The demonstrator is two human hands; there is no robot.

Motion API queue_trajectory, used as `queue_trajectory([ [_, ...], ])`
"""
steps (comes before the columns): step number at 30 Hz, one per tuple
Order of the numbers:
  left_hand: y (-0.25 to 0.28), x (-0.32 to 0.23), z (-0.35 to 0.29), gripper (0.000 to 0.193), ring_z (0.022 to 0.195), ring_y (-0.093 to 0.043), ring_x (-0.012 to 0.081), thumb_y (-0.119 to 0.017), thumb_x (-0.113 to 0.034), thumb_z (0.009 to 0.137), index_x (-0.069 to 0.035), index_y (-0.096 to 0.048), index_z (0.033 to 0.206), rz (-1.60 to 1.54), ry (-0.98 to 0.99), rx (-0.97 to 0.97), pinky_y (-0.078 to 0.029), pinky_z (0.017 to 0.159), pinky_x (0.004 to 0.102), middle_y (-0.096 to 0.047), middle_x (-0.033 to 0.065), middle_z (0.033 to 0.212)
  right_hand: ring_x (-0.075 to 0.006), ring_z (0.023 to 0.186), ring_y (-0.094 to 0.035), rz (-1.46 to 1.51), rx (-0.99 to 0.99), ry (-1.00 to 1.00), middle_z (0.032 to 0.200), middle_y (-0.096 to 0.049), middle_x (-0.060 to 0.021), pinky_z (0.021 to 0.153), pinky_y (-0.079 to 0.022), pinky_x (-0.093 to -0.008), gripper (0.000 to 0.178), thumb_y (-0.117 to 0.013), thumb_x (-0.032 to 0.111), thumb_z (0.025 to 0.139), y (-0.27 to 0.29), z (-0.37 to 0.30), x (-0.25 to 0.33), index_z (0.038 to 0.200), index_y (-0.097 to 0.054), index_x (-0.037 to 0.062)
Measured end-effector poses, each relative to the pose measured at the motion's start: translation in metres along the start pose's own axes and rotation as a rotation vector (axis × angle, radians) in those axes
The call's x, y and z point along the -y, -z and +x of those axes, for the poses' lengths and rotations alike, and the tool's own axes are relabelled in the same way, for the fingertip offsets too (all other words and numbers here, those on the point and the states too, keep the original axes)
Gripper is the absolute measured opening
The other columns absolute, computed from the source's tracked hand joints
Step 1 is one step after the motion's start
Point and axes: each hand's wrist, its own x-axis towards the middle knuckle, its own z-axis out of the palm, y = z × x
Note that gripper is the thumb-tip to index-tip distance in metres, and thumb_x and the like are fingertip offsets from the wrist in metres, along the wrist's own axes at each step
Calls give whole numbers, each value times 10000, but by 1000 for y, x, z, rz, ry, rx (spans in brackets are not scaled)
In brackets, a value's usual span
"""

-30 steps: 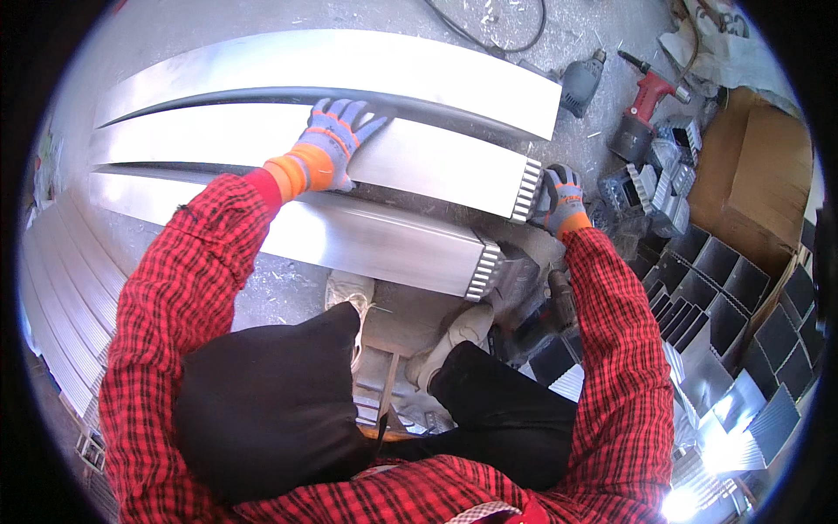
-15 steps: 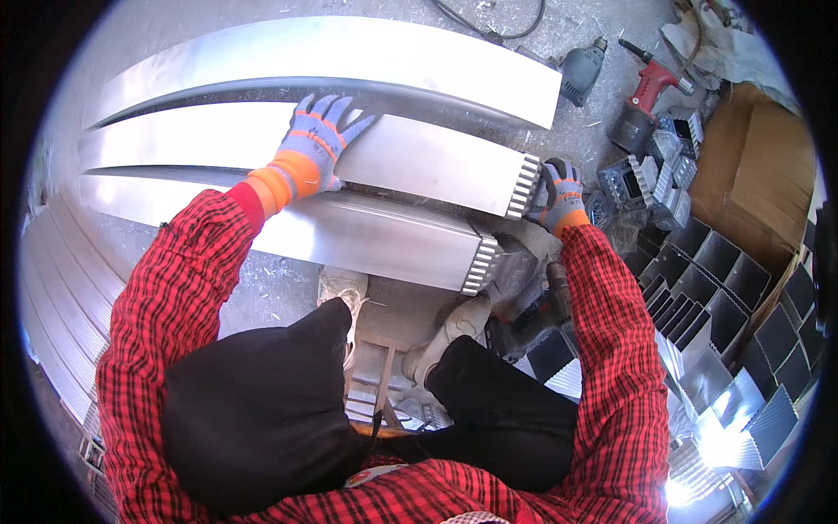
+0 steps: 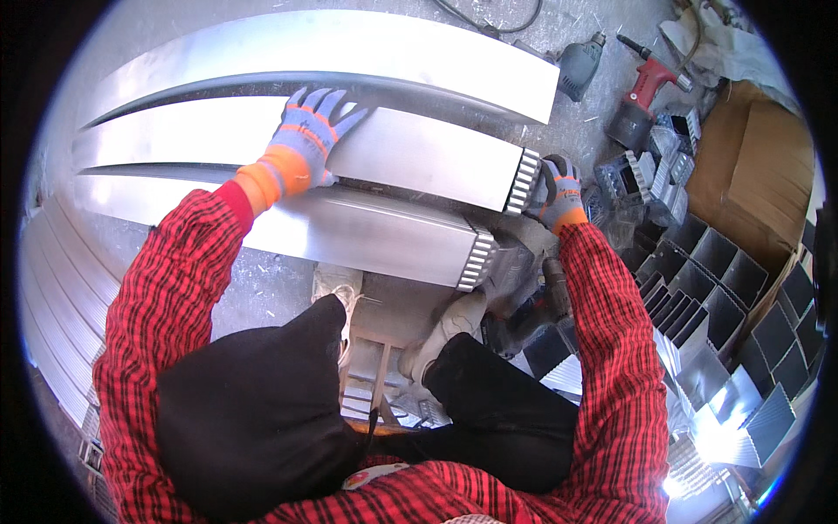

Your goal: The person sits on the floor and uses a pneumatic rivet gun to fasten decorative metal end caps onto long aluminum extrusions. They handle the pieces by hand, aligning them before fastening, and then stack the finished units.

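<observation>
Three long, silvery metal profiles lie side by side in front of me. My left hand [image 3: 307, 138], in a grey-and-orange work glove, lies open with spread fingers on top of the middle profile [image 3: 436, 159]. At that profile's right end sits a toothed metal end piece [image 3: 524, 181]. Gloved as well, my right hand [image 3: 561, 194] has its fingers curled against this end piece, partly hidden from view. The near profile [image 3: 375, 234] carries a similar toothed end piece [image 3: 477, 260]. Beyond them lies the far profile [image 3: 393, 59], which neither hand touches.
A grey drill [image 3: 580, 66] and a red-and-black power tool [image 3: 646, 87] lie at the far right. Loose metal fittings [image 3: 668, 166], a cardboard box [image 3: 746, 166] and stacked dark rectangular pieces [image 3: 698, 253] fill the right side. Ribbed strips [image 3: 65, 271] lie at left.
My left hand has slid slightly left along the middle profile. The right hand stays at the end piece, and the profiles appear marginally shifted left in view.
</observation>
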Motion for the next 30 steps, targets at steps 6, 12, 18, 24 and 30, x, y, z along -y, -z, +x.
queue_trajectory([
  [6,3,2,2,1055,1359,-256,356,-771,-512,623,-181,-252,1479,35,-3,72,-137,1111,512,-287,198,1454,-352,1134,-422,88,-33,45,1192,-485,-132,932,-424,-435,782,-851,371,470,-1,5,-4,1155,-570,119],
  [12,1,-11,7,1062,1357,-252,351,-772,-504,624,-194,-232,1484,110,28,140,-140,1098,544,-281,188,1459,-361,1146,-417,12,7,14,1215,-476,-123,949,-406,-462,800,-859,370,464,8,4,3,1166,-557,132],
  [18,-1,-15,10,1048,1359,-243,360,-747,-518,649,-194,-213,1490,141,43,168,-137,1090,564,-265,191,1469,-378,1177,-390,-69,78,-67,1254,-441,-130,977,-383,-480,782,-855,345,491,13,4,11,1180,-539,150],
  [24,0,-17,11,1047,1370,-228,373,-735,-530,665,-188,-197,1496,177,37,184,-134,1089,575,-239,200,1489,-373,1195,-378,-69,81,-149,1283,-412,-126,1003,-359,-486,811,-850,339,500,13,0,21,1217,-511,167],
  [30,-1,-15,13,1055,1371,-229,378,-734,-535,666,-179,-189,1496,153,59,238,-139,1090,575,-243,213,1482,-370,1193,-389,-103,84,-144,1268,-429,-115,999,-357,-480,796,-840,340,515,15,2,31,1212,-502,157],
])
